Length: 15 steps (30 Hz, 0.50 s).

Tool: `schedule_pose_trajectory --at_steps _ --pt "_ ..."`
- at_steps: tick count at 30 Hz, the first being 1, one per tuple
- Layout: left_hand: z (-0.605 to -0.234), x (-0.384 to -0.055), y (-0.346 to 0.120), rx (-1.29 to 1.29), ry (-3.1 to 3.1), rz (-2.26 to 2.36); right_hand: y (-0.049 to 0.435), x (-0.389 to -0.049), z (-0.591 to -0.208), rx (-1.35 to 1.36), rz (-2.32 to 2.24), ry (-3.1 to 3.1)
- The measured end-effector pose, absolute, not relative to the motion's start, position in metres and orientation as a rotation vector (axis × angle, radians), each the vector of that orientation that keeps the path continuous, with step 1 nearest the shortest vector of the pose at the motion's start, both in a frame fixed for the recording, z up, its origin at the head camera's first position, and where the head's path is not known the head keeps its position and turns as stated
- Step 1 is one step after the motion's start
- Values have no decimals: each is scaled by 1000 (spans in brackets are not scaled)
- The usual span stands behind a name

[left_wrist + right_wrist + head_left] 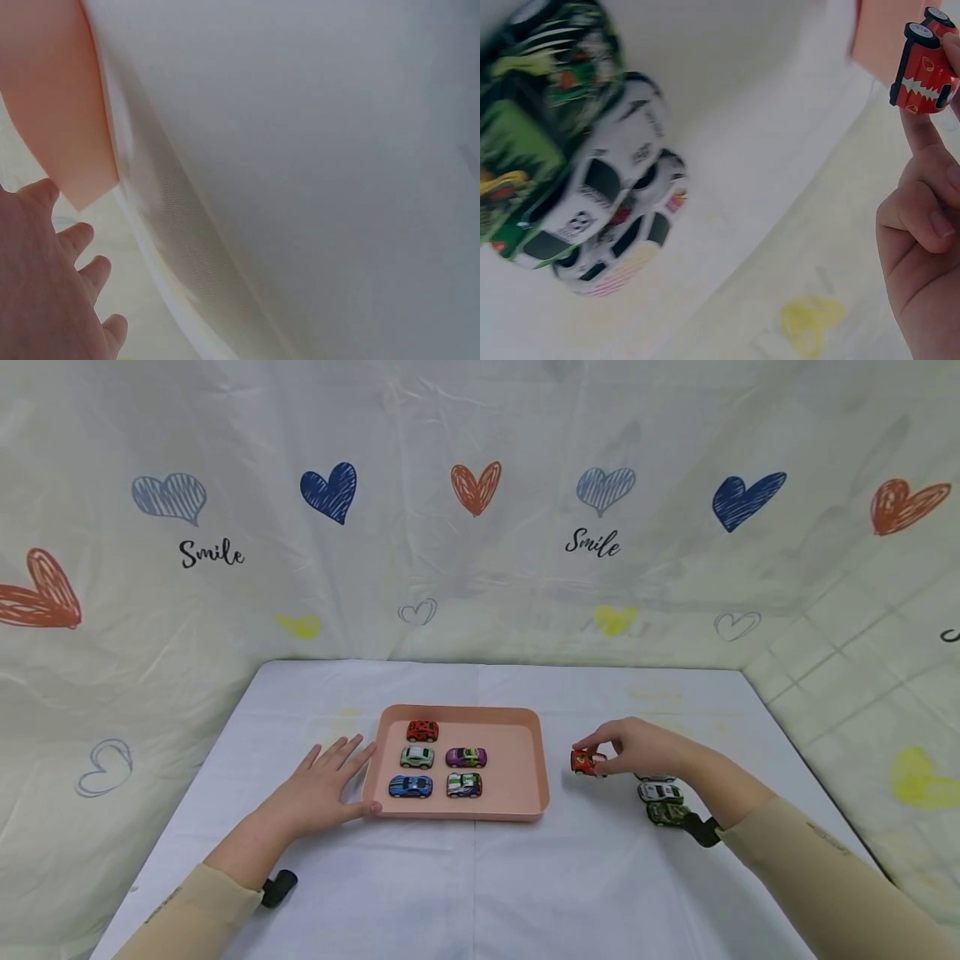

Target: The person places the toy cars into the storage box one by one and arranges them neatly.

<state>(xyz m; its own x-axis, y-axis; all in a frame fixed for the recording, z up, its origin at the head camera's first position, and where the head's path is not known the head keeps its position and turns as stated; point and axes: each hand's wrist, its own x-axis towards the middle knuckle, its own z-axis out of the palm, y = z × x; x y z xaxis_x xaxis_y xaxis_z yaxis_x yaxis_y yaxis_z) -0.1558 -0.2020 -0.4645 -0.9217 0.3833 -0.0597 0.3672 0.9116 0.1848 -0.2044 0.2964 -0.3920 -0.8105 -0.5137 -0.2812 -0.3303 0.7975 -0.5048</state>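
Note:
My right hand pinches a small red toy car between thumb and fingers, to the right of the pink tray. In the right wrist view the red car's wheels and a pale jagged marking show, with the other fingers curled below it. With fingers spread, my left hand rests at the tray's left edge, thumb at the near left corner. Inside the tray stand a red car, a mint-green car, a blue car, a purple car and a white patterned car.
Beside my right wrist sit a green patterned car, a white car with black markings and another white car, close together in a row. A white cloth covers the table. Behind it hangs a sheet printed with hearts.

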Motion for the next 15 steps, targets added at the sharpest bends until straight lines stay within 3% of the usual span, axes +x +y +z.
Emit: schedule_pose_trajectory --at_steps 15 --pt "-464 -156 -202 579 2973 239 243 -237 -380 -710 -665 2568"
